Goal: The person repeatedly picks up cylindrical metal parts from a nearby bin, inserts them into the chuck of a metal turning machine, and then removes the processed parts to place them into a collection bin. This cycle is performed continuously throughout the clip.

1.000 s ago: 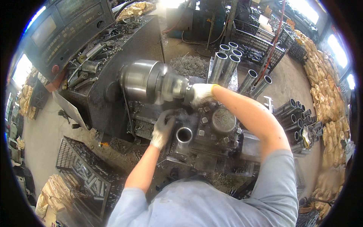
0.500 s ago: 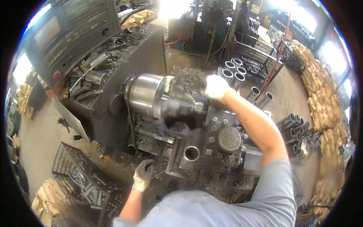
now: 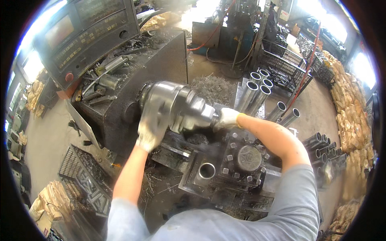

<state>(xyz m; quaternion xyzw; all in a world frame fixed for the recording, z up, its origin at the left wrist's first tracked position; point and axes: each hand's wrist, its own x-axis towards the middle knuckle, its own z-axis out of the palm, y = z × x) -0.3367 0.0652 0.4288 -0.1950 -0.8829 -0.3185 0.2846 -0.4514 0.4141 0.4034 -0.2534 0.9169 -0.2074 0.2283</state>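
A shiny lathe chuck with stepped jaws projects from the dark machine housing; its surface is smeared by motion. My left hand, in a pale work glove, reaches up to the chuck's near side, its fingers blurred against the metal. At the outer end of the jaws is my gloved right hand, its fingers closed around the end there; what they grip is hidden. Just below that hand sits the bolted tool post. A short metal tube stands upright in a tray beside it.
Metal tubes stand on a plate beyond my right hand, with more tubes at the right. The control panel rises at the upper left. A mesh crate holding metal pieces sits at the lower left. Metal shavings lie behind the chuck.
My left hand has risen from below the machine to the chuck's near side. My right hand has come down and nearer, to the outer end of the jaws. The view has shifted slightly.
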